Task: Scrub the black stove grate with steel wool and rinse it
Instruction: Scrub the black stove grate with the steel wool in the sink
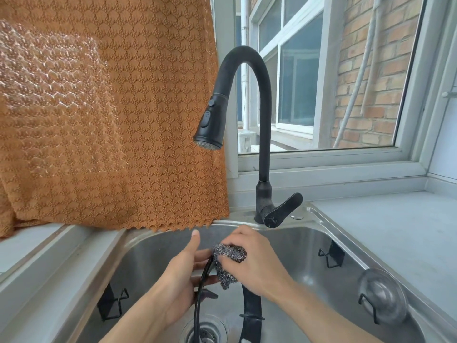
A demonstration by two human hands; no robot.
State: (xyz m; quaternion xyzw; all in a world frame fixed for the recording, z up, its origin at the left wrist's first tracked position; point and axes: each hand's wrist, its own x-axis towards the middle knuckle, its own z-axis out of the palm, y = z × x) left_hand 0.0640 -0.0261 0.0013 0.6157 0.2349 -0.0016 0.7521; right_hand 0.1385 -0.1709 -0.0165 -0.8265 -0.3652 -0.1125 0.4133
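Note:
Over the steel sink (284, 243) I hold a black ring-shaped stove grate (252, 310) upright. My left hand (180, 278) grips its left rim, thumb pointing up. My right hand (254, 258) clutches a wad of grey steel wool (228, 261) and presses it against the top of the grate, which is hidden beneath the wool and my fingers. The grate's lower part runs out of the bottom of the view near the drain (205, 330).
A black gooseneck faucet (262, 125) stands behind the sink, its spray head (210, 125) dry and its lever (284, 209) at the right. An orange knitted cloth (111, 115) hangs at the left. Black hooks (331, 253) cling to the sink walls. Grey counter (395, 231) lies right.

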